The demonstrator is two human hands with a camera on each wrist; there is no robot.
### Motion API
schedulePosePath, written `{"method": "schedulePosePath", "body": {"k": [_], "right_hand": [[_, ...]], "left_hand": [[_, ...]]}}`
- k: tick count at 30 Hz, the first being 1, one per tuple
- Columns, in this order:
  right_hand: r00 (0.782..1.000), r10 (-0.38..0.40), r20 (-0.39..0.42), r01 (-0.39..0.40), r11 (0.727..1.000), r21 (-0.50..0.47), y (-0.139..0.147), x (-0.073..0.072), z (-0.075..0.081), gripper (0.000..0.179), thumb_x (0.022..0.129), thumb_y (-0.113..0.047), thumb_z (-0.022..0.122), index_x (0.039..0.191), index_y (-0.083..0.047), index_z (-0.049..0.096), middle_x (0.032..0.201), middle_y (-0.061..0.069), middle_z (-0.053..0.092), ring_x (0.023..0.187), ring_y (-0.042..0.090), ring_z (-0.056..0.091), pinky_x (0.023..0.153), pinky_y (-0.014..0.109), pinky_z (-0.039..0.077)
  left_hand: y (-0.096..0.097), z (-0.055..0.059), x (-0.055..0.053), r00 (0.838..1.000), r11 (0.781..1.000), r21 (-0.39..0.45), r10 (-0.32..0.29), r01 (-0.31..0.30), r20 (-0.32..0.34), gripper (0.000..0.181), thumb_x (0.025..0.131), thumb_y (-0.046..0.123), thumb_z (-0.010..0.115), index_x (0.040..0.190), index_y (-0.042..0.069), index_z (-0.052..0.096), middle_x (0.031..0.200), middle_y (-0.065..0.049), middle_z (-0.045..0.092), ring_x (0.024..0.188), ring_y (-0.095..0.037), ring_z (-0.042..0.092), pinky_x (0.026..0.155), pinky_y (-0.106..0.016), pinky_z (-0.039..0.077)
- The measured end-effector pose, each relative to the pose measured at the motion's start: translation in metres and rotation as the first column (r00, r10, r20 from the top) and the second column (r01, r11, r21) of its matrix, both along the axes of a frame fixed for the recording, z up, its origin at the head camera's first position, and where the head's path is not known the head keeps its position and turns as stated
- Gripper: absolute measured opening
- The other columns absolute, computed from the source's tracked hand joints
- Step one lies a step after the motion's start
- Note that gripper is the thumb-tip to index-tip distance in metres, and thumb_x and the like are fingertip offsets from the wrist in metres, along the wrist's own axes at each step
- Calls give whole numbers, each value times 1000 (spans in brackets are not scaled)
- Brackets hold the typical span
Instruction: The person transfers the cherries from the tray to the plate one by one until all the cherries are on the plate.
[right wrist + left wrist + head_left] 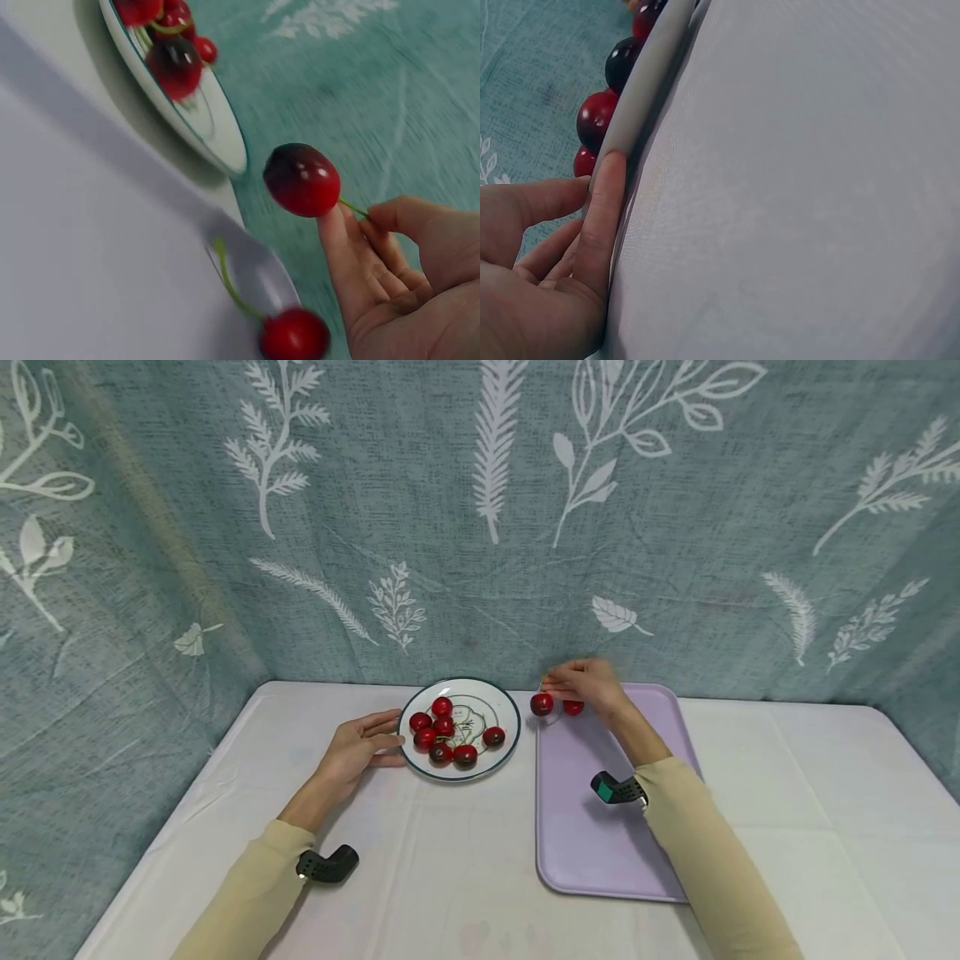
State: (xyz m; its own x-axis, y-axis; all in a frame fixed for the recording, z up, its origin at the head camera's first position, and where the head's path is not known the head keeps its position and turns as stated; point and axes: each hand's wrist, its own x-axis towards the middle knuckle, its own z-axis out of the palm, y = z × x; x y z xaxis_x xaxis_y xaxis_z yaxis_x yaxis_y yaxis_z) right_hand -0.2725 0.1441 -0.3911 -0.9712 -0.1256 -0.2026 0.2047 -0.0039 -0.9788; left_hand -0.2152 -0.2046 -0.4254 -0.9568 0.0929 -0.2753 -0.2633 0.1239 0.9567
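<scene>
My right hand (587,683) pinches a dark red cherry (302,180) by its green stem, with the fruit hanging between the plate and the tray's far left corner. A second cherry (295,334) with a curved stem lies at the far edge of the lilac tray (585,847), close below that hand. To the left, my left hand (351,750) holds the rim of a white plate (491,697) with a dark blue edge, thumb and fingers at its left side. Several cherries (596,121) with stems sit on the plate, mostly toward its left and front.
A white cloth (450,860) covers the table under plate and tray. Behind the far edge hangs a blue-green curtain (450,602) with white leaf prints. The right forearm (712,852) passes above the tray.
</scene>
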Motion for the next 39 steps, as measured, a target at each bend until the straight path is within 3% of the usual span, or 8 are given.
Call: {"method": "schedulePosePath", "body": {"k": [8,15,20,23,33,39], "right_hand": [[1000,-17,-12,16,999,-36,-37,3,-1,30,98,-2,54,119,20,56,82,10,71,69,9,70,73,24,62],[999,3,-33,-3,1000,27,-62,5,-4,29,99,-1,53,116,22,57,89,20,71,65,6,67,71,22,62],[998,50,-42,-46,995,93,-75,12,-8,27,98,-1,55,112,22,59,101,31,69,68,10,68,75,29,63],[997,66,-36,-61,991,123,-81,17,-11,24,97,-2,56,108,19,62,101,30,69,70,11,69,75,29,63],[999,36,-17,-35,995,93,-95,20,-17,22,97,-3,58,104,17,63,89,22,71,65,9,67,71,28,63],[999,26,-32,-20,984,180,-95,26,-18,18,94,-4,64,99,13,66,89,22,72,67,14,70,70,27,63]], "left_hand": [[2,3,0,1000,1000,13,-5,5,-4,56,94,-5,57,147,-3,39,146,-25,42,91,-14,68,78,-29,62],[3,3,0,1000,1000,15,-3,3,-2,56,94,-5,57,147,-3,39,147,-25,41,92,-14,67,77,-28,62],[3,2,1,1000,1000,13,-1,1,-1,55,94,-5,57,147,-2,40,146,-25,42,91,-14,67,77,-28,62],[3,3,1,1000,1000,9,-3,3,-4,55,94,-5,57,147,-3,40,146,-25,42,91,-14,67,77,-28,62],[1,3,1,1000,1000,13,0,0,-2,56,94,-5,57,147,-3,39,146,-25,42,91,-14,68,77,-28,62],[1,4,2,1000,1000,6,4,-4,0,56,94,-5,57,147,-3,39,147,-25,41,93,-16,67,77,-28,62]]}}
